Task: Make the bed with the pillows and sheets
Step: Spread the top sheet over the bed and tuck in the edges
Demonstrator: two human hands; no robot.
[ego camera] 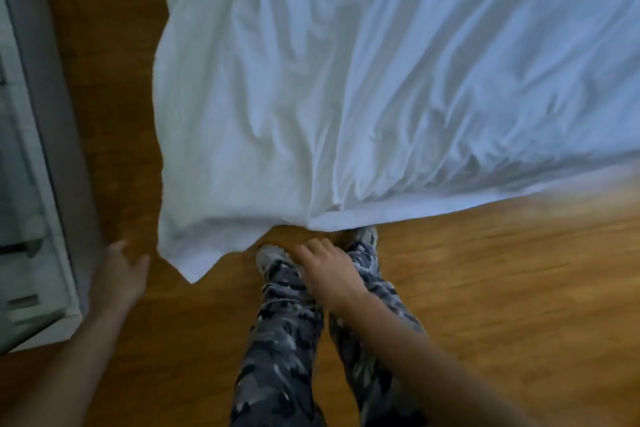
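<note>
- In the head view, we see a white sheet (363, 80) filling the upper and middle part of the frame, creased all over, with folds running down toward a bunched spot at its lower edge near the centre.
- The sheet's lower edge hangs over a wooden floor (502, 270); one corner (192, 270) droops to a point at the lower left of centre.
- Our left hand (121, 270) is in the lower left of the frame, just beside that drooping corner but apart from it. Its fingers are spread loosely and hold nothing.
- Our right hand (329, 270) is at lower centre, just under the bunched edge of the sheet. Its fingers are relaxed and extended, gripping nothing, and it does not touch the cloth.
- Below the right hand we see legs in camouflage trousers (284, 357), with a shoe (270, 253) beside the hand and the other shoe (363, 236) partly under the sheet's edge.
- Along the left edge of the frame stands a pale cabinet (34, 184) with a glassy front; its contents are too blurred to tell.
</note>
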